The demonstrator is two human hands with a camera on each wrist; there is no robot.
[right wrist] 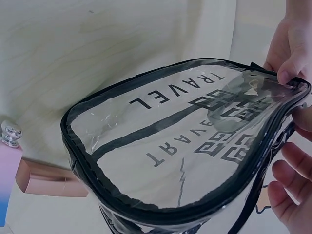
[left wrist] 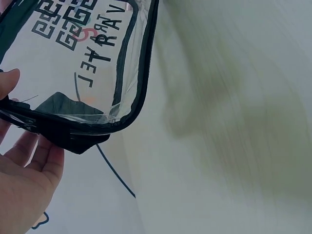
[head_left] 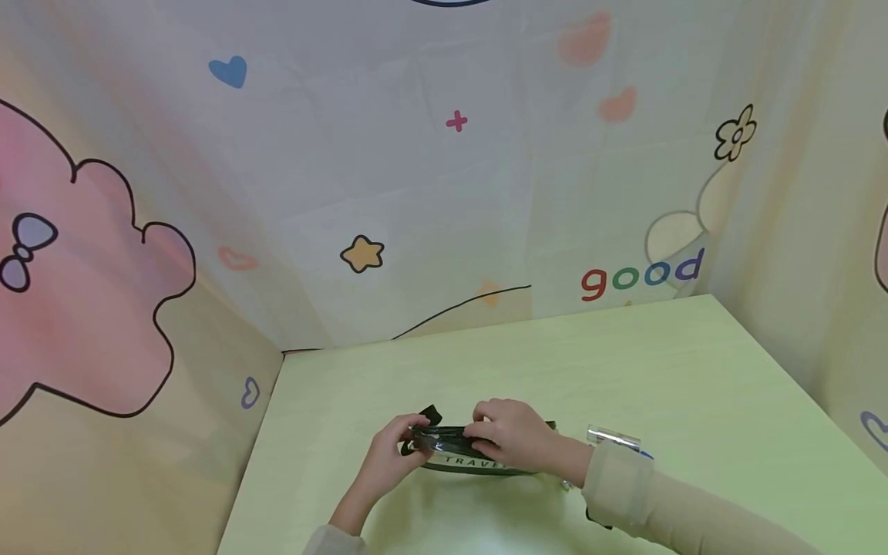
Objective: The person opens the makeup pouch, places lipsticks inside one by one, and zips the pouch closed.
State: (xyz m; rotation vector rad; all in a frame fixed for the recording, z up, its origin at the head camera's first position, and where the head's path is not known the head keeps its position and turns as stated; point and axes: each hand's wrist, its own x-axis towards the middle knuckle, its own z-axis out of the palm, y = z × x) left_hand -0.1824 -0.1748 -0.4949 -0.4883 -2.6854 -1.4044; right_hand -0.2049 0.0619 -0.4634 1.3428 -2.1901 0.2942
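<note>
"That clear bag (right wrist: 187,127)?"
"Black-edged, lettered TRAVEL, over the table's (head_left: 701,401) near part."
"Around it?"
"A shiny rose-gold piece (right wrist: 51,179); the right sleeve (head_left: 620,484) hides some tabletop."
"Fingers?"
"Left hand (head_left: 388,455) pinches one end; right hand (head_left: 516,435), reaching across, grips the rim."

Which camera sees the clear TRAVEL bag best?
The right wrist view, because most of the bag shows, big and close. The left wrist view catches part, cut off at the edge; the head view shows it small, partly covered.
</note>
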